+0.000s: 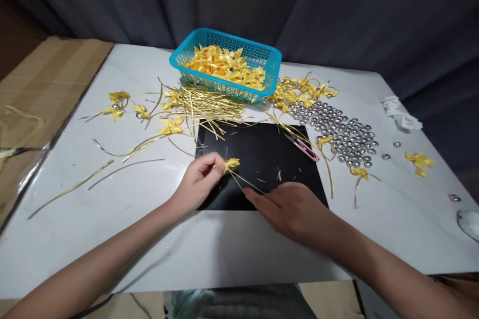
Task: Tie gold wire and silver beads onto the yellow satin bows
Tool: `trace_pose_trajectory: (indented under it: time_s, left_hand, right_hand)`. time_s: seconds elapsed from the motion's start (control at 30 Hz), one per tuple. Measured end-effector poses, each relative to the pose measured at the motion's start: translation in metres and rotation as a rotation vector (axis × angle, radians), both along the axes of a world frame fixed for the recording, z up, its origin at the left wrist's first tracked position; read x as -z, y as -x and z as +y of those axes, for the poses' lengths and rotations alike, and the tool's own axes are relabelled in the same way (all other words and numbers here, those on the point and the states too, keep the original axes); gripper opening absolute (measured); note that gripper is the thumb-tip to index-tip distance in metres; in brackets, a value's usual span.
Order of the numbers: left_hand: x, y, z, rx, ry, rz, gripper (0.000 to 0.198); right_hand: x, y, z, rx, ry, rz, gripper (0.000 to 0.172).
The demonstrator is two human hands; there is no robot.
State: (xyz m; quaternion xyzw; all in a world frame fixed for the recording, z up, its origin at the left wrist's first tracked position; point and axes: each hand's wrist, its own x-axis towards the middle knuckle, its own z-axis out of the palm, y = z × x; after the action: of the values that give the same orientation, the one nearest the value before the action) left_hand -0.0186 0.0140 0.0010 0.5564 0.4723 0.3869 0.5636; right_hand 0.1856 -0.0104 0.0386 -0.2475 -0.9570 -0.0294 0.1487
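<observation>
My left hand point(205, 175) pinches a small yellow ribbon bow point(232, 163) above the black mat point(262, 144). Thin gold cords point(243, 179) run from the bow down toward my right hand point(290, 209). The right fingers are closed at the ends of these cords, with the thumb partly hidden. On the mat's right side lies a pair of pink-handled snips point(305, 148). Tiny gold clippings point(279, 175) are scattered near it.
Behind the mat stands a blue plastic basket point(225, 84) full of yellow bows. A bundle of gold cords point(209, 104) lies in front of it. Many silver beads point(348, 137) spread at the right, near finished-looking bows point(299, 89). A crumpled white tissue point(400, 114) lies farther right.
</observation>
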Motion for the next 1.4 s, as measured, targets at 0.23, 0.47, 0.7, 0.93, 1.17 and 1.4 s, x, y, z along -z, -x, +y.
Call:
trace_pose_trajectory:
  time_s: [0.23, 0.47, 0.7, 0.93, 1.17, 1.4]
  left_hand:
    - [-0.001, -0.004, -0.005, 0.003, 0.084, -0.036, 0.026]
    - [-0.006, 0.002, 0.0, -0.049, -0.143, 0.056, 0.025]
    - [-0.003, 0.0, -0.002, 0.047, -0.204, 0.101, 0.029]
    - [-0.003, 0.001, 0.0, 0.061, -0.202, 0.109, 0.03]
    - [-0.001, 0.002, -0.003, 0.053, -0.099, 0.038, 0.029]
    - [-0.002, 0.001, -0.001, 0.037, -0.101, 0.041, 0.03]
  right_hand:
    - [0.006, 0.011, -0.005, -0.049, -0.031, -0.081, 0.029]
    - [0.01, 0.018, -0.005, 0.365, 0.493, 0.608, 0.016]
    - [0.008, 0.045, 0.031, 0.624, 1.289, 1.038, 0.03]
    - [0.011, 0.056, 0.035, 0.538, 1.52, 1.117, 0.033]
    - [0.019, 0.058, 0.036, 0.473, 1.126, 1.02, 0.014]
    - [0.023, 0.06, 0.037, 0.449, 0.998, 0.958, 0.011]
